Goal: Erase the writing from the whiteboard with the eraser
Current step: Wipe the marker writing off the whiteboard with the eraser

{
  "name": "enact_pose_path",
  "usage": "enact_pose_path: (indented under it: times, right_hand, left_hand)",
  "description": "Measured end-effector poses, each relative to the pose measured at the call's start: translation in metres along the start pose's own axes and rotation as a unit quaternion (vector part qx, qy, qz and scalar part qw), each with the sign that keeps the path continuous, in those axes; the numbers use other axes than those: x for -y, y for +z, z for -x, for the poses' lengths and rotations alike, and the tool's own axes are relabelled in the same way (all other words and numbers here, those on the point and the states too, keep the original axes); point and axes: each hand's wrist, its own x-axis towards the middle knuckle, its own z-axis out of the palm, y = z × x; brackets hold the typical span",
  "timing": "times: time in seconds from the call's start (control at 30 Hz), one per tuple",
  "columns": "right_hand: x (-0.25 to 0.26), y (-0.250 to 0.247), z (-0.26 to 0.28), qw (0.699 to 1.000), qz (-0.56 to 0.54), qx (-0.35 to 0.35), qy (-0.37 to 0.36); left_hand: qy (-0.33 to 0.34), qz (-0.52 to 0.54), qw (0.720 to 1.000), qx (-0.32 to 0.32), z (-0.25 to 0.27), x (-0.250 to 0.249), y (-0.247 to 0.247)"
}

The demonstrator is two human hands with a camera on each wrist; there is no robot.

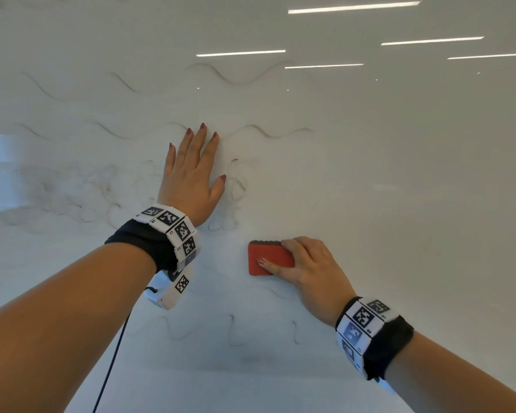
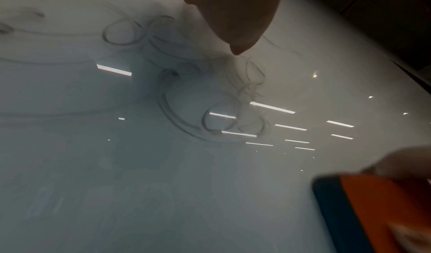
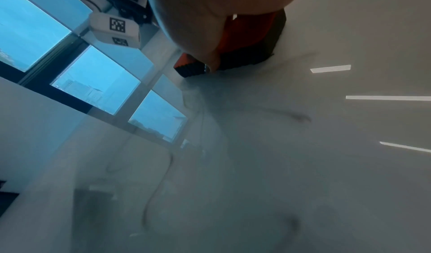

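A glossy whiteboard [image 1: 399, 204] fills the head view, carrying faint grey wavy lines [image 1: 236, 76] and smudged loops [image 1: 102, 189]. My left hand [image 1: 191, 180] lies flat on the board with straight fingers, over the scribbled loops [image 2: 210, 120]. My right hand [image 1: 304, 269] grips a red eraser [image 1: 265, 259] with a dark felt face, pressed against the board below and right of the left hand. The eraser [image 2: 378, 211] shows at the lower right of the left wrist view. In the right wrist view, the eraser [image 3: 247, 41] sits under my palm.
Ceiling light strips [image 1: 352, 7] reflect in the board. Faint marks [image 1: 236, 332] run below the eraser. A black cable [image 1: 111, 362] hangs from my left wrist band. Windows [image 3: 93, 83] appear at the left of the right wrist view.
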Motion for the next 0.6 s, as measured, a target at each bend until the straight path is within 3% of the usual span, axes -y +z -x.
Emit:
enact_pose_path:
  times: [0.27,0.6]
  right_hand:
    - [-0.005,0.005,0.048,1.0,-0.006,0.009,0.005]
    - [-0.053,-0.034,-0.019,0.984,-0.001,-0.096,0.147]
  left_hand:
    - [-0.011,0.008,1.0,-0.005,0.001,-0.006,0.003]
    - [0.011,0.004,1.0,-0.004,0.005,-0.014,0.004]
